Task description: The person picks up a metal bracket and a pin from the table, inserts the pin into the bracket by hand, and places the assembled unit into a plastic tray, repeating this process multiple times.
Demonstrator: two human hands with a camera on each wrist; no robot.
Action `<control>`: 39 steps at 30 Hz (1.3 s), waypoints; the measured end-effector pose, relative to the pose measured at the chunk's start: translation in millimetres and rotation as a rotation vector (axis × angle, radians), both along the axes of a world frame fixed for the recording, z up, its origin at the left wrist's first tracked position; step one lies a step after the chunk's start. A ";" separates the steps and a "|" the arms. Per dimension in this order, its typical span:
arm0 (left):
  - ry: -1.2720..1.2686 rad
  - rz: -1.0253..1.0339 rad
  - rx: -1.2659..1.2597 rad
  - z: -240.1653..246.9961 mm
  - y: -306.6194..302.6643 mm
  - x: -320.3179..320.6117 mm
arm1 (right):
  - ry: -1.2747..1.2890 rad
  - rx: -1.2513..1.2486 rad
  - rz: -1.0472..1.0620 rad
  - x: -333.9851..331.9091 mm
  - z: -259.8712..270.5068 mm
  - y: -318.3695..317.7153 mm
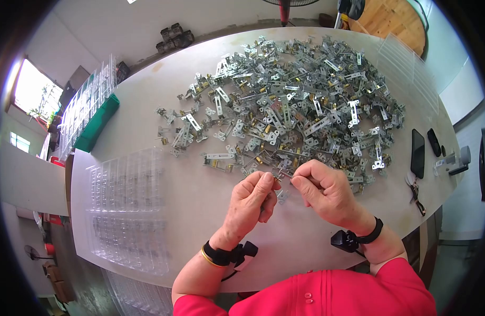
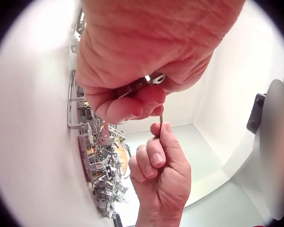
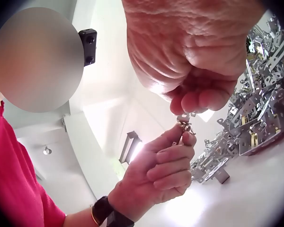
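In front of the near edge of a heap of metal brackets (image 1: 284,105), both hands meet over the table. My left hand (image 1: 248,203) grips a small metal bracket (image 2: 137,85), its fingers curled round most of it. Between the thumb and forefinger of my right hand (image 1: 327,194) is pinched a thin metal rod (image 2: 161,118), which runs up toward the left hand's fingers. From the right wrist view, small metal parts (image 3: 183,125) stick out of the left fingertips, close under the right fingers. The curled fingers hide much of both pieces.
Clear plastic trays (image 1: 126,210) lie at the left of the table (image 1: 200,195). A green bin (image 1: 97,124) with more clear trays stands at the back left. At the right are a phone (image 1: 417,152), keys (image 1: 413,184) and another clear tray (image 1: 411,68).
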State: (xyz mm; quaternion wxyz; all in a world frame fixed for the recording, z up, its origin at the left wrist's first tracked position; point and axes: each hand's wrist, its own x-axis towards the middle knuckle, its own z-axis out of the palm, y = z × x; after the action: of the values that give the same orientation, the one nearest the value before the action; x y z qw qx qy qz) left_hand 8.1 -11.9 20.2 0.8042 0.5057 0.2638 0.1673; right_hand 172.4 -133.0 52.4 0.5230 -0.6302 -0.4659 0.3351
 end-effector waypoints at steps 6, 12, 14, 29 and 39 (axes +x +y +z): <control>0.045 0.031 0.177 -1.3 -0.2 0.0 | -0.103 -0.019 -0.007 -1.3 0.9 -3.7; 0.038 0.029 0.403 -5.7 -7.5 2.4 | -0.001 -0.063 0.017 -4.7 1.3 -5.3; 0.044 0.015 0.390 -5.4 -9.3 2.6 | 0.038 -0.059 0.035 -5.0 1.4 -5.1; 0.079 -0.045 0.824 -11.9 -13.3 2.2 | -0.189 0.045 -0.025 0.6 -4.9 -6.1; -0.048 -0.012 -0.035 -3.2 4.0 -3.5 | 0.133 0.046 -0.102 -0.6 -8.3 -8.2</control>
State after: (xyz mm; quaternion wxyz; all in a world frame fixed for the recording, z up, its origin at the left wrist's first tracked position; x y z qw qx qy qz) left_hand 4.5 -7.9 17.0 0.8200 0.4889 0.2444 0.1697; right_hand 171.8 -141.2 44.1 0.5836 -0.6171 -0.4049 0.3385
